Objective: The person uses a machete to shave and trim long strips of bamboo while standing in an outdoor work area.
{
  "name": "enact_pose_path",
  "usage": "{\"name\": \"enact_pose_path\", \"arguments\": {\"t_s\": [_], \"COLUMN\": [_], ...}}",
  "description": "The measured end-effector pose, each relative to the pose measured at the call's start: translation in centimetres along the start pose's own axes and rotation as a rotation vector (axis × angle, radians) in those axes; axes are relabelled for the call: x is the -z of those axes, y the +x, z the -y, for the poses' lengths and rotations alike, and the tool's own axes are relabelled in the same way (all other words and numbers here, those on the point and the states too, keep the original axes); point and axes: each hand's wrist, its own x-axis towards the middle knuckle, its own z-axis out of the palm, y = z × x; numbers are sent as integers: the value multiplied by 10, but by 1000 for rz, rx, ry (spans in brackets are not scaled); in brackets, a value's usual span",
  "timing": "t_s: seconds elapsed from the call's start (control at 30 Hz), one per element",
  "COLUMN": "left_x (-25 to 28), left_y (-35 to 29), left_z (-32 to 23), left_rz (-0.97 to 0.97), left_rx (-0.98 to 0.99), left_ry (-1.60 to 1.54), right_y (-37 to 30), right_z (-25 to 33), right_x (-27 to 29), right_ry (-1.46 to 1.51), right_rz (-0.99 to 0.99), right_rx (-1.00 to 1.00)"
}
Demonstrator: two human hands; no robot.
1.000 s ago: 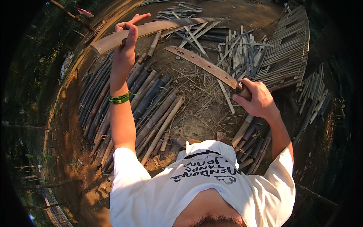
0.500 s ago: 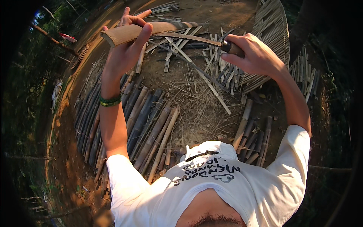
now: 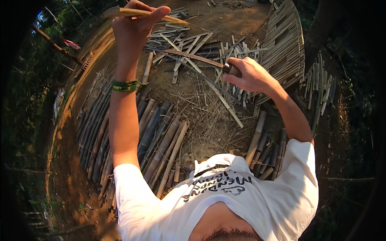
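Note:
Up at the far left, my left hand (image 3: 134, 32) is closed round a split bamboo piece (image 3: 177, 19). The piece shows mostly its thin edge, and its narrower end points to the right. My right hand (image 3: 252, 74) grips a knife (image 3: 197, 57) by its dark handle. The knife's long, narrow blade looks brownish and points left, below the bamboo piece and apart from it. Behind the blade, pale split bamboo strips (image 3: 192, 48) lie crossed on the ground.
Cut bamboo poles (image 3: 161, 136) lie in a pile at the left, with shorter poles (image 3: 267, 150) at the right near my body. A slatted bamboo panel (image 3: 286, 44) stands at the far right. Thin shavings (image 3: 205, 112) litter the soil between the piles.
My left hand has gone up and away and turned the bamboo piece from its broad face to its edge. My right hand has brought the knife lower and to the left, away from the piece.

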Motion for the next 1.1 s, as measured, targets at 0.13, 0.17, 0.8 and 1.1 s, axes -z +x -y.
{"name": "enact_pose_path", "arguments": {"t_s": [0.13, 0.17, 0.8, 1.1], "left_x": [17, 0, -94, -103], "left_y": [16, 13, 7, -1], "left_z": [36, 28, -19, -21], "left_rz": [-54, -96, -673, -728], "left_rx": [-344, -371, -223, -180], "left_ry": [114, 65, -21, 85], "right_y": [-57, -70, -63, -41], "right_z": [-17, -15, 72, 59], "right_x": [-80, -99, -153, -156], "right_ry": [397, 434, 826, 600], "right_rz": [-81, -164, -633, -687], "right_rx": [-109, -145, -218, -148]}}
